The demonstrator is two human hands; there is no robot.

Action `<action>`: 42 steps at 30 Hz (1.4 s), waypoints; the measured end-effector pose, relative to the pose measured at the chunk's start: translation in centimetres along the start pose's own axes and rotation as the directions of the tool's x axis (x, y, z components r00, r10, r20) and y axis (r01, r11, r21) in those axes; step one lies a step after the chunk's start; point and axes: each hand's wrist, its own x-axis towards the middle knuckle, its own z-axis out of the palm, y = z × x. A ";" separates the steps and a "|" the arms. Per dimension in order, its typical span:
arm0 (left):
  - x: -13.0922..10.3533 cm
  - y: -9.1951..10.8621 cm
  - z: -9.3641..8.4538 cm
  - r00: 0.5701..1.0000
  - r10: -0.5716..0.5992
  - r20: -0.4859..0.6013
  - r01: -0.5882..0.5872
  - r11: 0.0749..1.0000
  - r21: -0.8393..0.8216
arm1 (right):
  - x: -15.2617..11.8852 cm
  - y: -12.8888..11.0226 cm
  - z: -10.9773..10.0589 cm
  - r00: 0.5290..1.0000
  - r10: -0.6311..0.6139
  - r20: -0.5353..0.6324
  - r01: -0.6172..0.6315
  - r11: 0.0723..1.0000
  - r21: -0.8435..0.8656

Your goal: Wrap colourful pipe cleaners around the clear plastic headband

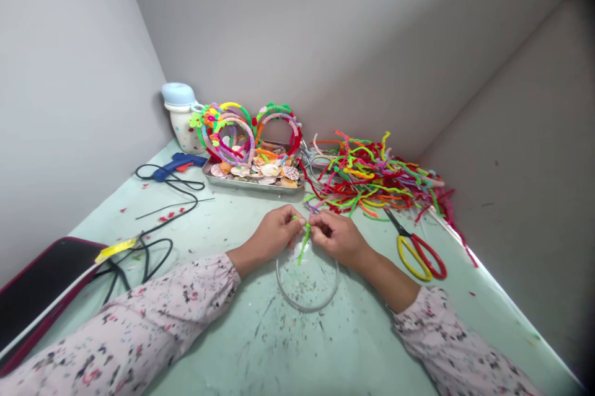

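Observation:
My left hand (277, 232) and my right hand (338, 236) meet over the table, fingertips almost touching. Both are closed in a pinch. Between them is a bright green pipe cleaner (304, 247), one end hanging down between the hands. A thin grey hoop (308, 310) lies below, its lower curve toward me and its upper part hidden by the fingers. The green pipe cleaner appears to cross the hoop's top, where a pink and lilac stretch also shows; the exact wrap is too small to make out.
Behind stands a metal tray (253, 184) of seashells and colourful wrapped hoops (237, 136), beside a white bottle (183, 117). Right are heaped pipe cleaners (367, 176) and scissors (421, 253). Left are a blue glue gun (179, 165), black cable (170, 216) and a dark red-edged device (46, 278).

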 end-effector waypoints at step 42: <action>0.0 0.8 -0.1 0.998 -0.020 -0.055 0.009 0.982 -0.188 | -0.1 0.0 -0.3 0.988 0.144 -0.060 -0.139 0.987 0.084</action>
